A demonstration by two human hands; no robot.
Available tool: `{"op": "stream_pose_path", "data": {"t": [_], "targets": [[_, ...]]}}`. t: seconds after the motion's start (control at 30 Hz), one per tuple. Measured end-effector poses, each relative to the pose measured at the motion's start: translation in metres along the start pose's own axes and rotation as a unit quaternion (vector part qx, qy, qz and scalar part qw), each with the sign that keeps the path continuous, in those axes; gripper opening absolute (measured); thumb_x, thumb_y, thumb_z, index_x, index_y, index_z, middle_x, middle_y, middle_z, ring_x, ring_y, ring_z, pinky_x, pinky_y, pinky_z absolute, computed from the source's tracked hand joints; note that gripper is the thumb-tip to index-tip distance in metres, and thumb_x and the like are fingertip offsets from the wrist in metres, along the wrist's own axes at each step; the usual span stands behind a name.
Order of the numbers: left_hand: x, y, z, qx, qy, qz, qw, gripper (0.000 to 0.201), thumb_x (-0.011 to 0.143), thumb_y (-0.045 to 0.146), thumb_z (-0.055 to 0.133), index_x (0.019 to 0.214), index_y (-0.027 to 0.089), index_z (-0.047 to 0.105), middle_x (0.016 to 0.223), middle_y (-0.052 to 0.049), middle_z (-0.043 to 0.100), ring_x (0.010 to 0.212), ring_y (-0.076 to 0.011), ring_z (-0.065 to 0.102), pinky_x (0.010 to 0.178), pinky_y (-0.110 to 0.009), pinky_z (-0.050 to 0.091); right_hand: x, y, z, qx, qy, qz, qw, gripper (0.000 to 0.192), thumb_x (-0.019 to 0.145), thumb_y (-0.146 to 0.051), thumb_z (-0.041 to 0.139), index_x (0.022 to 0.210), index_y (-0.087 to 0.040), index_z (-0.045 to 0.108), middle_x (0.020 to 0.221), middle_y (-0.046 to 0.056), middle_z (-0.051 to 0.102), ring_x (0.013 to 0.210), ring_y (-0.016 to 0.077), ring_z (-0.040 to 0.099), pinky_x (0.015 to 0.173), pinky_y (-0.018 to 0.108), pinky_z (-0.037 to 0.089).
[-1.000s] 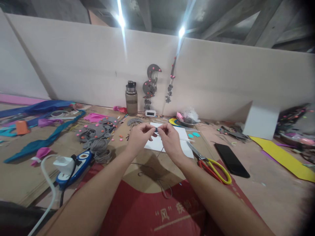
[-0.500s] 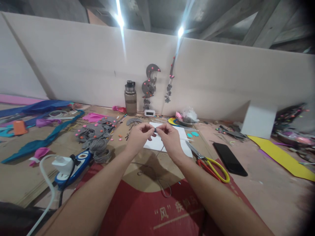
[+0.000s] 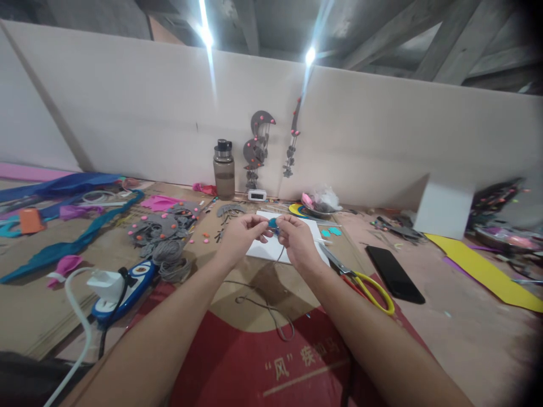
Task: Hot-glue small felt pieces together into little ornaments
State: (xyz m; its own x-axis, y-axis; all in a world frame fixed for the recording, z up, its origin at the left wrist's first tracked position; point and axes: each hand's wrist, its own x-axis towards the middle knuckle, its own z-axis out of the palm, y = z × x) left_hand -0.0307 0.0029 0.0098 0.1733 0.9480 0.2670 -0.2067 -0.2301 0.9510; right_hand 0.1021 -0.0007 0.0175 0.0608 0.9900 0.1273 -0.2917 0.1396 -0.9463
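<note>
My left hand point(image 3: 241, 237) and my right hand point(image 3: 296, 233) meet over a white sheet of paper point(image 3: 311, 226). Between their fingertips is a small teal-blue piece point(image 3: 272, 223), pinched from both sides; its full outline is partly covered by the fingers. A thin grey cord point(image 3: 267, 305) runs down from beside my right hand and lies in loose loops on the cardboard point(image 3: 248, 291). Right of my right hand lie similar teal cut-outs point(image 3: 331, 232). Scissors point(image 3: 369, 288) with yellow and red handles rest beside my right forearm.
A black phone point(image 3: 394, 274) lies at the right. Grey felt shapes point(image 3: 159, 226) with pink dots, a grey cord bundle point(image 3: 172, 261) and a blue power strip point(image 3: 123, 297) are on the left. A water bottle point(image 3: 224, 172) stands by the wall, where grey moon ornaments point(image 3: 258, 141) hang.
The small piece has turned between my fingers, and more of its teal face shows. My right hand has shifted slightly and its fingers have changed their hold.
</note>
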Motion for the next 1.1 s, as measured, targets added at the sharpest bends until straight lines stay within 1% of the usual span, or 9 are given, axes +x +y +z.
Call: {"op": "stream_pose_path", "data": {"t": [0.17, 0.27, 0.43, 0.5, 0.57, 0.7, 0.8, 0.97, 1.1], "targets": [[-0.001, 0.002, 0.000, 0.031, -0.014, 0.019, 0.999, 0.024, 0.071, 0.034, 0.067, 0.082, 0.012, 0.065, 0.073, -0.006, 0.066, 0.065, -0.0159, 0.062, 0.057, -0.027, 0.050, -0.001, 0.000, 0.000, 0.006, -0.018, -0.010, 1.000, 0.020, 0.059, -0.030, 0.066, 0.064, -0.017, 0.051, 0.053, -0.008, 0.042, 0.041, 0.0031, 0.026, 0.040, 0.021, 0.018], [-0.002, 0.004, -0.001, 0.058, -0.012, 0.019, 0.998, 0.021, 0.072, 0.033, 0.064, 0.077, 0.012, 0.064, 0.067, -0.005, 0.065, 0.059, -0.0136, 0.059, 0.054, -0.026, 0.048, 0.000, 0.005, -0.001, -0.014, -0.026, -0.027, 0.999, 0.019, 0.061, -0.031, 0.065, 0.065, -0.017, 0.052, 0.055, -0.007, 0.045, 0.041, 0.0033, 0.029, 0.040, 0.020, 0.020], [-0.002, 0.005, -0.002, 0.105, -0.003, 0.022, 0.994, 0.021, 0.072, 0.034, 0.063, 0.079, 0.014, 0.064, 0.067, -0.005, 0.064, 0.060, -0.0149, 0.059, 0.051, -0.025, 0.046, 0.001, 0.008, -0.005, -0.112, -0.019, -0.083, 0.990, 0.014, 0.067, -0.030, 0.061, 0.067, -0.018, 0.054, 0.056, -0.006, 0.046, 0.045, 0.0057, 0.034, 0.042, 0.021, 0.025], [-0.002, 0.005, -0.003, 0.153, 0.011, 0.044, 0.987, 0.021, 0.072, 0.033, 0.063, 0.083, 0.015, 0.065, 0.071, -0.005, 0.066, 0.062, -0.0155, 0.060, 0.052, -0.025, 0.046, -0.001, 0.006, -0.006, -0.185, -0.011, -0.116, 0.976, 0.012, 0.070, -0.029, 0.058, 0.068, -0.018, 0.055, 0.057, -0.005, 0.045, 0.048, 0.0075, 0.036, 0.045, 0.022, 0.028], [-0.003, 0.005, -0.004, 0.224, 0.030, 0.083, 0.971, 0.019, 0.073, 0.031, 0.062, 0.084, 0.017, 0.068, 0.073, -0.005, 0.067, 0.065, -0.0159, 0.060, 0.057, -0.026, 0.046, -0.004, 0.004, -0.005, -0.259, -0.003, -0.150, 0.954, 0.011, 0.072, -0.028, 0.056, 0.068, -0.018, 0.056, 0.058, -0.004, 0.047, 0.053, 0.0091, 0.038, 0.049, 0.023, 0.030], [-0.005, 0.005, -0.005, 0.317, 0.044, 0.154, 0.935, 0.014, 0.074, 0.027, 0.060, 0.077, 0.019, 0.070, 0.072, -0.004, 0.068, 0.065, -0.0149, 0.060, 0.061, -0.025, 0.044, -0.006, 0.003, -0.006, -0.350, 0.001, -0.208, 0.913, 0.010, 0.074, -0.026, 0.054, 0.070, -0.018, 0.058, 0.062, -0.002, 0.051, 0.059, 0.0112, 0.042, 0.055, 0.024, 0.033], [-0.006, 0.006, -0.006, 0.299, 0.045, 0.128, 0.945, 0.015, 0.075, 0.029, 0.058, 0.077, 0.018, 0.069, 0.064, -0.002, 0.066, 0.056, -0.0129, 0.058, 0.053, -0.022, 0.044, -0.003, 0.005, -0.008, -0.354, -0.026, -0.212, 0.910, 0.014, 0.077, -0.028, 0.052, 0.076, -0.017, 0.060, 0.068, 0.000, 0.054, 0.063, 0.0120, 0.045, 0.059, 0.025, 0.036], [-0.005, 0.006, -0.005, 0.218, 0.065, 0.068, 0.971, 0.015, 0.074, 0.029, 0.058, 0.077, 0.015, 0.063, 0.060, -0.001, 0.063, 0.048, -0.0101, 0.055, 0.047, -0.020, 0.044, -0.001, 0.007, -0.010, -0.310, -0.049, -0.194, 0.929, 0.020, 0.080, -0.029, 0.050, 0.094, -0.017, 0.059, 0.073, -0.001, 0.053, 0.064, 0.0114, 0.047, 0.059, 0.024, 0.038], [-0.002, 0.004, -0.006, 0.181, 0.064, 0.057, 0.980, 0.015, 0.073, 0.028, 0.058, 0.076, 0.014, 0.061, 0.060, -0.001, 0.062, 0.049, -0.0098, 0.056, 0.046, -0.019, 0.044, -0.002, 0.006, -0.009, -0.303, -0.042, -0.202, 0.930, 0.019, 0.080, -0.028, 0.051, 0.092, -0.017, 0.059, 0.073, -0.001, 0.054, 0.064, 0.0115, 0.048, 0.060, 0.024, 0.039]]}}
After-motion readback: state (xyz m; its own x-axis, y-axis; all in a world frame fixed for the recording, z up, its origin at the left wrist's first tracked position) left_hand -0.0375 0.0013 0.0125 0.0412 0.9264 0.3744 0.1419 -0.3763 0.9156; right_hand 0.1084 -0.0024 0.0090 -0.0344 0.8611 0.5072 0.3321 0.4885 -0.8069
